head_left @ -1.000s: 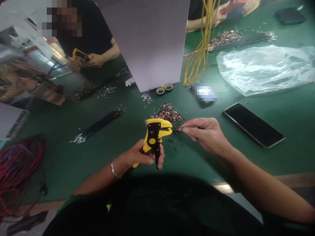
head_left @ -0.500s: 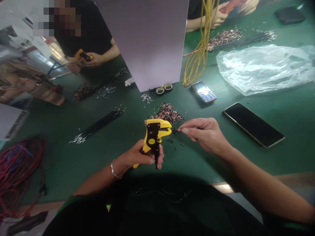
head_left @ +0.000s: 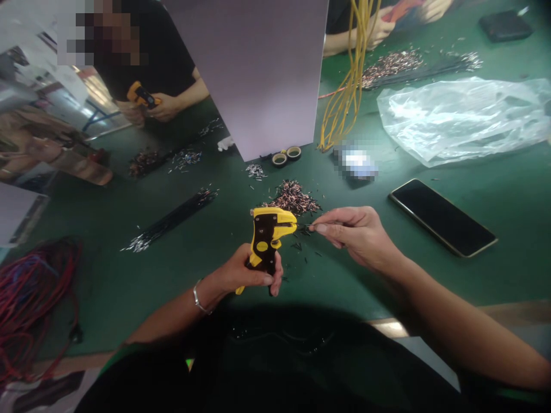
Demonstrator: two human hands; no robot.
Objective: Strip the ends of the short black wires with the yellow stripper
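My left hand (head_left: 253, 272) is wrapped round the handles of a yellow and black wire stripper (head_left: 266, 234), whose jaws point right. My right hand (head_left: 350, 232) pinches a thin dark wire (head_left: 305, 224) between thumb and fingertips; the wire's other end is at the tool's jaws. Just behind the jaws lies a heap of short copper-tipped black pieces (head_left: 295, 197), with loose black bits below it. A bundle of black wires (head_left: 172, 219) with bare ends rests to the left of the tool.
A dark phone (head_left: 443, 218) lies right; behind it is a clear plastic bag (head_left: 465, 117). Tape rolls (head_left: 286, 156) sit by an upright white panel (head_left: 262, 74). Yellow cables (head_left: 348, 86) hang beside it. Red cables (head_left: 34, 298) lie left. People work across the green table (head_left: 232, 321).
The stripper's jaws have closed at the end of the wire, and its handles are squeezed nearer together. The tool has shifted slightly left. My right hand has hardly moved.
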